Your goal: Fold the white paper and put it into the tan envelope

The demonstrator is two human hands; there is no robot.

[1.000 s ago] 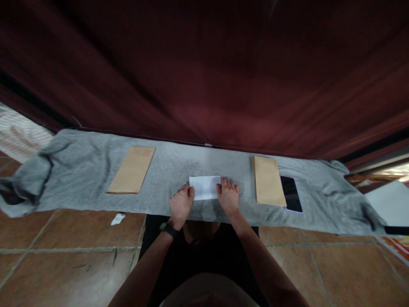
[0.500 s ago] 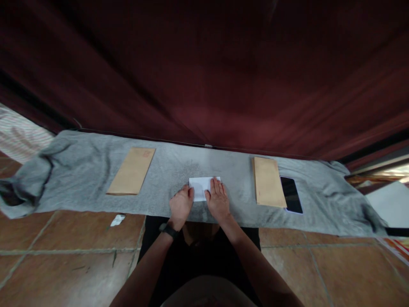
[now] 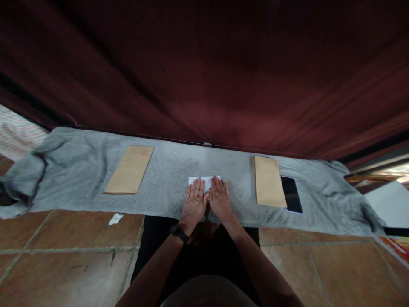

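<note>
Where two hands [image 3: 194, 206] lie flat, one paper [image 3: 207, 182] shows beneath.

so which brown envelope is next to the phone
The brown envelope on the right: the dark phone is beside it. The other brown envelope lies on the left, past the left hand, with no phone beside it.

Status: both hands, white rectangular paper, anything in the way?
Left hand, right hand: fingers laid on white rectangular paper. Paper partly covered, on grey cloth. Nothing seen blocking; brown rectangular envelopes lie apart, either side.
</note>
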